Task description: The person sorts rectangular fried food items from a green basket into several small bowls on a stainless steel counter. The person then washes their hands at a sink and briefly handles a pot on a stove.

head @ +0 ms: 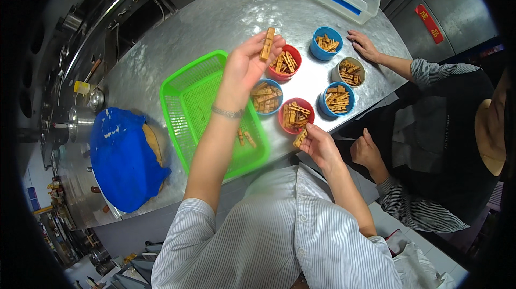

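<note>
My left hand (252,53) is raised palm up past the green basket, holding a flat brown notched stick (267,44), apparently wooden, upright against its fingers. Behind that hand stands a red cup (299,72) full of similar pieces, partly covered by the fingers. Between thumb and fingers, my right hand (320,146) pinches a shorter notched piece (300,138) at the near rim of another red cup (281,124). That cup holds several sticks. Beneath my left forearm lies the green plastic basket (174,132), with a few small pieces (246,138) at its near right end.
Blue cups (325,53) and a pale cup (334,74) hold more pieces. A co-worker's hand (365,45) rests on the steel table (201,15); their other hand (367,154) is near my right arm. A clear plastic box (371,3) and a blue cloth-covered object (121,164) flank the workspace.
</note>
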### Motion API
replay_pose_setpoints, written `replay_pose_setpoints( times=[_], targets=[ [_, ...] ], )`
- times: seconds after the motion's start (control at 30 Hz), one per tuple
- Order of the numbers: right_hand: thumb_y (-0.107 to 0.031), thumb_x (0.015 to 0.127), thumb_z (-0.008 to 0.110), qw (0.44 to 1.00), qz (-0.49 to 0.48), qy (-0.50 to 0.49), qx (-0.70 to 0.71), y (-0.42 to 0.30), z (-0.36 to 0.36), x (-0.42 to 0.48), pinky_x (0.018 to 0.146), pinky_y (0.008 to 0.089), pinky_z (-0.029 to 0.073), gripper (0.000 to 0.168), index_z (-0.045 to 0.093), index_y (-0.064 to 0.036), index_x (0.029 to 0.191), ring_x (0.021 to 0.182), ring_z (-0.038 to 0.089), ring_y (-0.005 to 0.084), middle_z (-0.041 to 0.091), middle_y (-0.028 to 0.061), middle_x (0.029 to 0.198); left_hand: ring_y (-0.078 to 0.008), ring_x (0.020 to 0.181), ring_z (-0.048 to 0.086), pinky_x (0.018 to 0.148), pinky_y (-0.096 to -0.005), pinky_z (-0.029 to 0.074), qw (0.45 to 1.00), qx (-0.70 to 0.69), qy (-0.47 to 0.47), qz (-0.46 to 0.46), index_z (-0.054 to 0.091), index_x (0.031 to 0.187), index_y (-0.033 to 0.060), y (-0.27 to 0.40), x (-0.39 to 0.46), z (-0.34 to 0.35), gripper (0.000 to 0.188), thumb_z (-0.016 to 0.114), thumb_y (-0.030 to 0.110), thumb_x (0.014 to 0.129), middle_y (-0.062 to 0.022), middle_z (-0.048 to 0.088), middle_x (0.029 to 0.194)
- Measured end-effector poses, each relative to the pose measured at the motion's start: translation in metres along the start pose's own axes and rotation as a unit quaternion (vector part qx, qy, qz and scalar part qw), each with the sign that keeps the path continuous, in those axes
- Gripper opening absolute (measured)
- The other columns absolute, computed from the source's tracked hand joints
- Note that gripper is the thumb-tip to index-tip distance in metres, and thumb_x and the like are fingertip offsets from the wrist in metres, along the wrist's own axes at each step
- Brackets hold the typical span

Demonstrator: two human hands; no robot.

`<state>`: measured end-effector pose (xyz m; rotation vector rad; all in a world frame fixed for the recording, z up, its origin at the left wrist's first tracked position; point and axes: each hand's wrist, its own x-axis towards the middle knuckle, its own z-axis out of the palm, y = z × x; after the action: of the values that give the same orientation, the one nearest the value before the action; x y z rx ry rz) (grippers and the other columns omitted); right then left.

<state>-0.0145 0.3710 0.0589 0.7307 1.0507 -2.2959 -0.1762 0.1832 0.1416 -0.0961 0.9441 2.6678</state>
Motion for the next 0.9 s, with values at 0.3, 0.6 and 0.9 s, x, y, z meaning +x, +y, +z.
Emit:
replay_pose_setpoints(
  times=[0.3, 0.6, 0.9],
  targets=[
    [-0.023, 0.086, 0.049, 1.0, 0.002, 0.001, 0.006, -0.001, -0.002, 0.004, 0.063, 0.0244, 0.047, 0.022, 0.051, -0.005, 0.098, 0.071, 0.057, 0.0135, 0.058, 0.0051, 0.084, -0.0214, 0.102, 0.05, 0.083, -0.0291, 0.042, 0.937, 0.329, 0.113, -0.026, 0.033, 0.122, -0.0078, -0.023, 0.024, -0.031, 0.043, 0.046, 0.009, 0.085, -0.0187, 0.045, 0.117],
    [-0.018, 0.084, 0.051, 0.998, -0.015, 0.036, 0.041, -0.011, -0.001, 0.008, 0.067, 0.0256, 0.047, 0.016, 0.051, -0.004, 0.092, 0.076, 0.056, 0.0155, 0.057, 0.0074, 0.087, -0.0191, 0.094, 0.055, 0.077, -0.0261, 0.046, 0.935, 0.315, 0.162, -0.013, 0.04, 0.117, -0.0038, -0.028, -0.049, -0.068, 0.036, 0.048, 0.011, 0.084, -0.0141, 0.048, 0.113],
    [-0.018, 0.082, 0.055, 0.989, -0.122, 0.081, -0.004, -0.03, -0.014, 0.012, 0.066, 0.0263, 0.046, 0.012, 0.049, -0.008, 0.088, 0.077, 0.054, 0.0158, 0.052, 0.0018, 0.079, -0.0156, 0.084, 0.057, 0.069, -0.0243, 0.046, 0.892, 0.342, 0.296, 0.002, 0.047, 0.109, -0.0016, -0.016, -0.13, -0.147, 0.028, 0.048, 0.012, 0.084, -0.0099, 0.054, 0.102]
  ],
)
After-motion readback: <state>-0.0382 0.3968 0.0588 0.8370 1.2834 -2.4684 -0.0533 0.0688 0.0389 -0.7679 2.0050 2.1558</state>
